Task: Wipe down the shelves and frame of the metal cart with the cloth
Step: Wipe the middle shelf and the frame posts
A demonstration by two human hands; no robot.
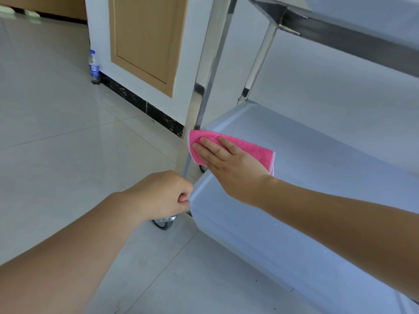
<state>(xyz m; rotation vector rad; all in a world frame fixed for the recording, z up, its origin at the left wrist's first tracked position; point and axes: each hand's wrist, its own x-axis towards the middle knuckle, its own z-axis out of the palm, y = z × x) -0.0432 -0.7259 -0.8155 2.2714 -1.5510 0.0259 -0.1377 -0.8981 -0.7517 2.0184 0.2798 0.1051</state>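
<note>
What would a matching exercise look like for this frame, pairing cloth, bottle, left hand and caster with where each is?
Things:
1. cloth
2. bottle
3. left hand
4. caster

Places:
A. standing on the floor by the wall
B. under the right hand, on the lower shelf
C. gripping the shelf's near corner
D. on the floor beneath the left hand

Pairs: 1-B, 2-A, 3-C, 4-D

We see the pink terry cloth (238, 145) lying on the far left corner of the metal cart's lower shelf (317, 189), at the foot of the upright steel post (210, 64). Our right hand (229, 164) lies flat on the cloth. Our left hand (163, 193) sits at the shelf's near left edge, above a caster wheel (163, 223). A plastic water bottle (94, 68) stands on the tiled floor (56, 132) against the wall, far left.
</note>
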